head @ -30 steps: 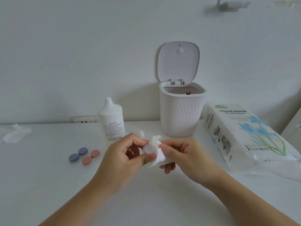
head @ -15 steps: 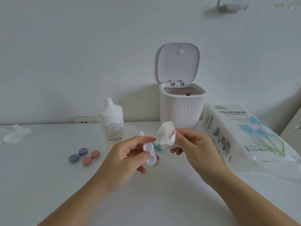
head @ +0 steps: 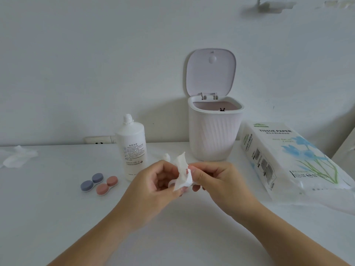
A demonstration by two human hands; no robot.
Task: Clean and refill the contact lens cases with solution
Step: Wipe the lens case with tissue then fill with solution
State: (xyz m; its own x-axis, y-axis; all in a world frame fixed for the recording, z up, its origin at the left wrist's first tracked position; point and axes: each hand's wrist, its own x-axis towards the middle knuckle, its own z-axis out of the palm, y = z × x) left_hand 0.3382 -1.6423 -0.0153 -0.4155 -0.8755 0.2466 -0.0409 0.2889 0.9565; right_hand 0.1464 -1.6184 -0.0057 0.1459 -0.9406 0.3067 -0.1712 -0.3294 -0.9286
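While both hands meet over white table (head: 57,217) by white wall: left hand (head: 153,187) grips white lens case (head: 171,183); right hand (head: 217,181) pinches tissue (head: 182,174) against it. Two closed cases, blue (head: 91,182) and pink (head: 107,185); one bottle (head: 132,148); one open bin (head: 213,131).

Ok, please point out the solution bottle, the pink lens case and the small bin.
solution bottle (head: 132,148), head view, on its label.
pink lens case (head: 107,185), head view, between its two caps.
small bin (head: 213,139), head view, on its ribbed front wall.

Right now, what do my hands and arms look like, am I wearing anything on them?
Both forearms are bare as far as the view shows: no sleeves, gloves, watch or bracelets. The left hand and right hand show no rings, and the visible nails on the fingers look short and unpainted.
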